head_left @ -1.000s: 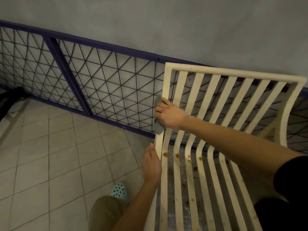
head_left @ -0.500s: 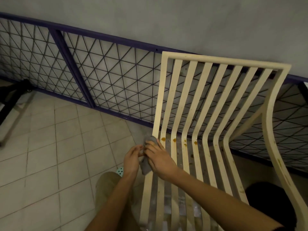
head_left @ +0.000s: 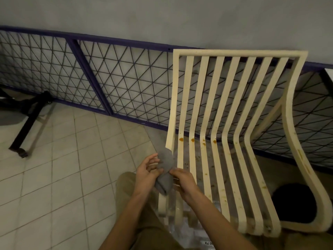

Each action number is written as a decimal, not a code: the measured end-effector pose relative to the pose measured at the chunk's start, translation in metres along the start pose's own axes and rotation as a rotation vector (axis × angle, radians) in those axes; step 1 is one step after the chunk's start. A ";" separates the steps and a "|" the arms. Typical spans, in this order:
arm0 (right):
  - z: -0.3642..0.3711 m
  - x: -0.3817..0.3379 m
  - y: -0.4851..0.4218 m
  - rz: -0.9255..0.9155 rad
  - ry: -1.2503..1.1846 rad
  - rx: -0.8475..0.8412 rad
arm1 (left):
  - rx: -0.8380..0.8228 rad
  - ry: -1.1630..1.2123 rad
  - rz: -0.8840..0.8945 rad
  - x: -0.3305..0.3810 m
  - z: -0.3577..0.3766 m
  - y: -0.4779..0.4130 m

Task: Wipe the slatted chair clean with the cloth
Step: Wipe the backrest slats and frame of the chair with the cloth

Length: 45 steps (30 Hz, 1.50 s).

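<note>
The grey cloth (head_left: 166,162) is bunched between both hands, held in the air just in front of the left front edge of the cream slatted chair (head_left: 241,98). The left hand (head_left: 146,175) cups its lower part in a loose grip, fingers partly spread. The right hand (head_left: 184,184) pinches the cloth at its middle in a narrow grip. Brown stains (head_left: 181,139) dot the slats at the bend between back and seat, with smaller specks further down the seat. The chair stands on the tiled floor (head_left: 54,177), its back against a wire fence (head_left: 126,87) below a grey wall (head_left: 162,18).
</note>
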State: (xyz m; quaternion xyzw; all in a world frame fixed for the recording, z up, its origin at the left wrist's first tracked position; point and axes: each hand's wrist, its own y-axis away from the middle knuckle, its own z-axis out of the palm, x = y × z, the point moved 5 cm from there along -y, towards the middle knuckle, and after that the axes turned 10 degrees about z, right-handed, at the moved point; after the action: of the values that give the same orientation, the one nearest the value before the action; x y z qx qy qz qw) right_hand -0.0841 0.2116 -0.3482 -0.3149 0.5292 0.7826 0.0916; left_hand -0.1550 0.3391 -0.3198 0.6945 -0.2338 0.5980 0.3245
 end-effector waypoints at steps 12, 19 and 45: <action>-0.012 -0.021 0.006 0.054 -0.091 -0.099 | 0.069 -0.055 0.025 0.011 -0.010 0.005; -0.022 -0.130 0.049 -0.533 0.194 0.129 | 0.140 0.038 -0.031 0.008 -0.010 0.007; 0.039 -0.050 -0.060 -0.052 0.234 0.014 | 0.124 -0.049 0.008 0.018 0.013 -0.076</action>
State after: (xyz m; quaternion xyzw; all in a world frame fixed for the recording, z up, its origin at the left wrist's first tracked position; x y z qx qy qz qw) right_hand -0.0317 0.2812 -0.3555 -0.4172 0.5333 0.7341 0.0515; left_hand -0.0887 0.3826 -0.3157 0.7267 -0.2072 0.5955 0.2727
